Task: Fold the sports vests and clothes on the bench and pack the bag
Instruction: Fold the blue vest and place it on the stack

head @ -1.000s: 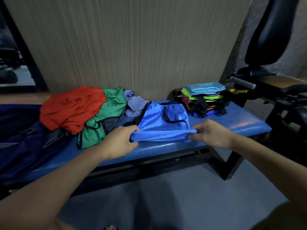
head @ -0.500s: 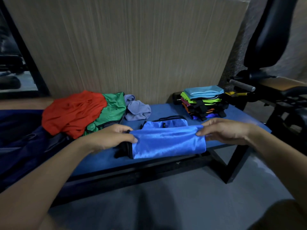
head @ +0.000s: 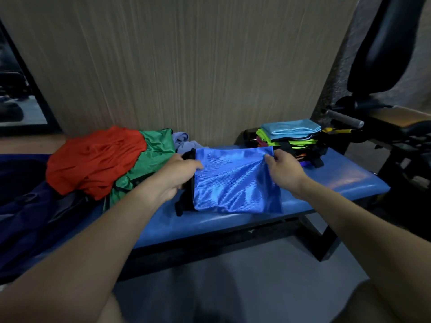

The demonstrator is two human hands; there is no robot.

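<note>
Wood-grain panelling [head: 186, 66] is filling the background, and a blue padded bench [head: 338, 183] is running left to right in front of it over a grey floor [head: 233, 287].

Only the head view to go on, so here goes. Both hands are holding up a folded blue vest [head: 233, 180] over the middle of the bench. It's hanging as a rough rectangle, top edge lying left to right, bottom edge sitting just at the bench's near side. Black trim is showing down its left edge. The left hand [head: 179, 173] is gripping the upper left corner, fingers curled around the cloth with the thumb on the front. The right hand [head: 283, 170] is pinching the upper right corner. So the vest is hanging below and between the two grips, sagging a bit in creases toward the right hand.

Far right on the bench, a stack of folded vests [head: 289, 138] is sitting with a light blue one on top, then neon green, with black straps lower down. On the left, an unfolded pile: a red garment [head: 98, 159] lying over a green vest [head: 151, 159], and a pale lilac cloth [head: 184, 142] crumpled behind against the panelling. A dark navy bag [head: 28, 206] is lying at the far left; can't tell what's in it. Some gym equipment [head: 384, 127] is standing off to the right.
</note>
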